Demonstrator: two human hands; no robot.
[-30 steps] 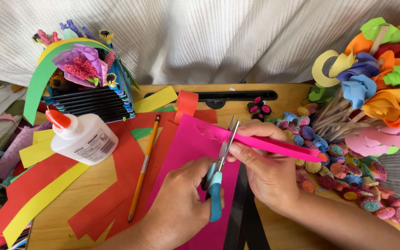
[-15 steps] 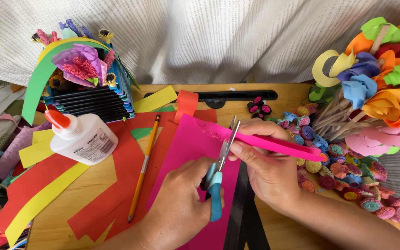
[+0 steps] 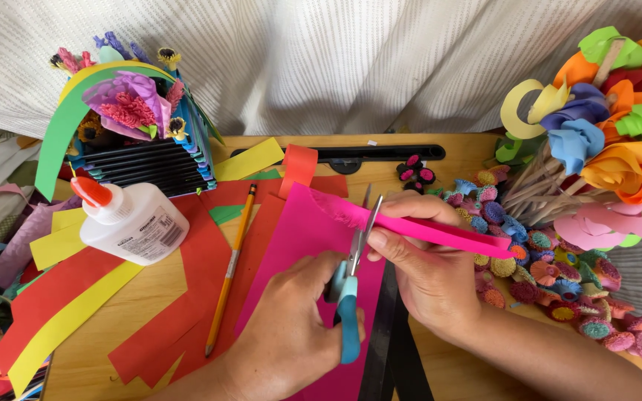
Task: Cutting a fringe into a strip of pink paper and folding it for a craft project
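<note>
Two hands meet at the pink strip (image 3: 447, 234). My left hand (image 3: 287, 338) grips the scissors (image 3: 351, 289), blades up and away from me, while my right hand (image 3: 429, 278) pinches the strip (long axis running right, slightly downward). Below lies a pink sheet (image 3: 299, 252) on the wooden table (image 3: 157, 286), glue bottle (image 3: 131, 221) and pencil (image 3: 230, 271) to the left.

My left hand (image 3: 291, 327) lies low and central, fingers curled closed, knuckles facing up. My right hand (image 3: 429, 271) sits just beside it, thumb and fingers pinched together, forearm running off to the lower right.
</note>
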